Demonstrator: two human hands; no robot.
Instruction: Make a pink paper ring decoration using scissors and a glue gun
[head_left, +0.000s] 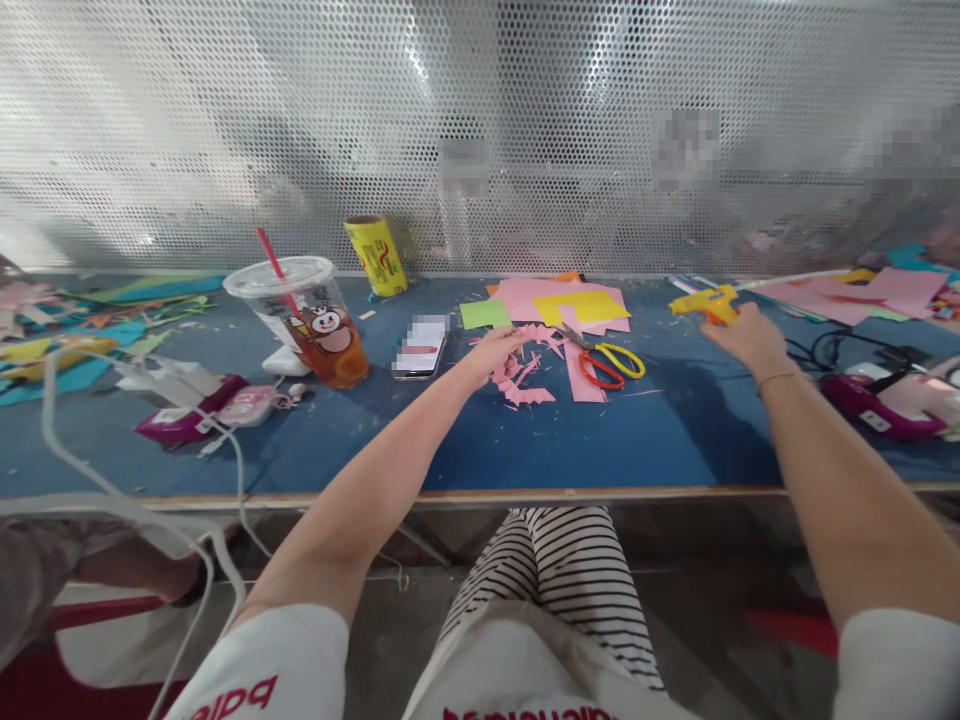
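My left hand [495, 354] is closed on a curled strip of pink paper [531, 395] with a notched, fringed edge, just above the table. Further right, my right hand [750, 338] grips a small yellow glue gun [705, 304], its nozzle pointing left. Between the hands lies a pair of scissors [611, 368] with one red and one yellow handle, partly over a pink paper strip [581, 375]. Behind them are pink sheets [517, 298], a yellow sheet [581, 308] and a green piece [484, 315].
Left of my hands are a phone [421, 347], a cup of iced tea [330, 345], a yellow roll [376, 257] and a purple power strip [191, 412] with white cables. Another power strip [877, 408] and paper pieces lie right. A perforated metal panel [525, 130] stands behind.
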